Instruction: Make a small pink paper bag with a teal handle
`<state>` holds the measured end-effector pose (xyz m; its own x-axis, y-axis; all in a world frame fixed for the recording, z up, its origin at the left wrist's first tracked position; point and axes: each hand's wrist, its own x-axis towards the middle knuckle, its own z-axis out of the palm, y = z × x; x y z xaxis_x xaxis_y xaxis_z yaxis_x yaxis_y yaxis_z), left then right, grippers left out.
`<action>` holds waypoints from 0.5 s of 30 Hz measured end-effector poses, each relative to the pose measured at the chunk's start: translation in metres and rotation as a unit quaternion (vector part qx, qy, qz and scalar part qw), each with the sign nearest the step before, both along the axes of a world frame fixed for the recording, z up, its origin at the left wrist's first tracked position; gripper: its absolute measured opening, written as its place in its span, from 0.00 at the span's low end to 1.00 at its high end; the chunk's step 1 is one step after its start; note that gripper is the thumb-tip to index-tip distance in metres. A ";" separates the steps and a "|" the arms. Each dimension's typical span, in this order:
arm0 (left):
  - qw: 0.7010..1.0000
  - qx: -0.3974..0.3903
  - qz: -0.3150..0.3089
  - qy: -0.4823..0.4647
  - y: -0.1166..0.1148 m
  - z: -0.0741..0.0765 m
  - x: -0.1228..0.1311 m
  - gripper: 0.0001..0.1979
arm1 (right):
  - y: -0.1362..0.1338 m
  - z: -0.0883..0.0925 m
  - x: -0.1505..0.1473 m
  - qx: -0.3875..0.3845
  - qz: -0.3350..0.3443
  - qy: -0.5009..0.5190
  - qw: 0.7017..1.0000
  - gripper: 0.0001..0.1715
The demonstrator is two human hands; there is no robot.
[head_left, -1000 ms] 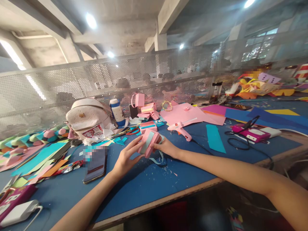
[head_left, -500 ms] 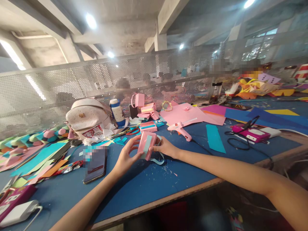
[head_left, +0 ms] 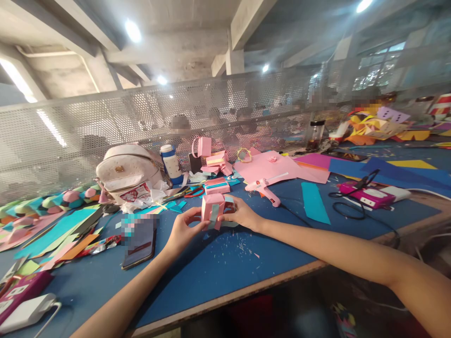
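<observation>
Between my two hands is a small pink paper box (head_left: 211, 206) with a pale blue paper strip (head_left: 214, 213) on the side toward me. My left hand (head_left: 186, 227) grips its left side, thumb at the lower front. My right hand (head_left: 241, 214) holds the right side, where a loop of the pale blue strip stands out beside the fingers. Right behind it lies another pink paper box (head_left: 217, 187) with a blue band. A pink hot glue gun (head_left: 265, 191) rests on the blue table to the right of my hands.
A phone (head_left: 140, 246) lies left of my hands, near a white backpack (head_left: 130, 173) and a bottle (head_left: 171, 164). Pink paper sheets (head_left: 278, 169) lie farther back. To the right are a blue paper strip (head_left: 315, 203) and a magenta power strip (head_left: 368, 195) with a black cable.
The pink box has been tipped, so more of another face shows and the blue strip looks shorter. The hanging end of the strip has swung up closer to my right hand.
</observation>
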<state>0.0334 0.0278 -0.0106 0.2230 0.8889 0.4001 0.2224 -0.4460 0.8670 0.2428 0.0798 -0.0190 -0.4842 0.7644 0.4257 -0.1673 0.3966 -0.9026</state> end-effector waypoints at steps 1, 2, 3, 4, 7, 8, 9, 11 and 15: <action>1.000 0.003 0.005 0.005 0.000 0.000 0.000 0.17 | -0.001 0.001 0.000 0.002 -0.001 0.001 1.000 0.34; 1.000 0.006 0.009 0.010 0.000 -0.001 0.000 0.17 | -0.002 0.002 0.000 0.003 -0.001 0.001 1.000 0.34; 1.000 0.008 0.013 0.014 0.000 -0.001 -0.001 0.18 | -0.003 0.003 0.000 0.004 0.000 0.000 1.000 0.35; 1.000 0.010 0.016 0.017 0.001 -0.002 -0.001 0.18 | -0.003 0.003 0.000 0.006 0.000 0.000 1.000 0.36; 1.000 0.012 0.022 0.018 0.002 -0.004 -0.003 0.18 | -0.001 0.001 -0.001 0.017 0.004 0.008 1.000 0.37; 0.999 0.011 0.024 0.017 0.003 -0.004 -0.003 0.18 | 0.000 0.000 -0.001 0.021 0.004 0.013 1.000 0.37; 0.999 0.010 0.026 0.015 0.003 -0.004 -0.003 0.18 | 0.002 -0.001 -0.001 0.025 0.003 0.017 1.000 0.37; 1.000 0.006 0.028 0.010 0.003 -0.004 -0.003 0.17 | 0.004 -0.003 -0.001 0.032 0.002 0.019 0.999 0.34; 1.000 0.001 0.020 0.012 0.001 -0.002 -0.001 0.17 | 0.005 -0.003 0.001 0.038 -0.023 -0.005 0.999 0.27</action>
<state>0.0324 0.0286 -0.0122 0.1969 0.8968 0.3962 0.2611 -0.4374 0.8605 0.2442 0.0851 -0.0219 -0.4533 0.7518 0.4788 -0.1383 0.4714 -0.8710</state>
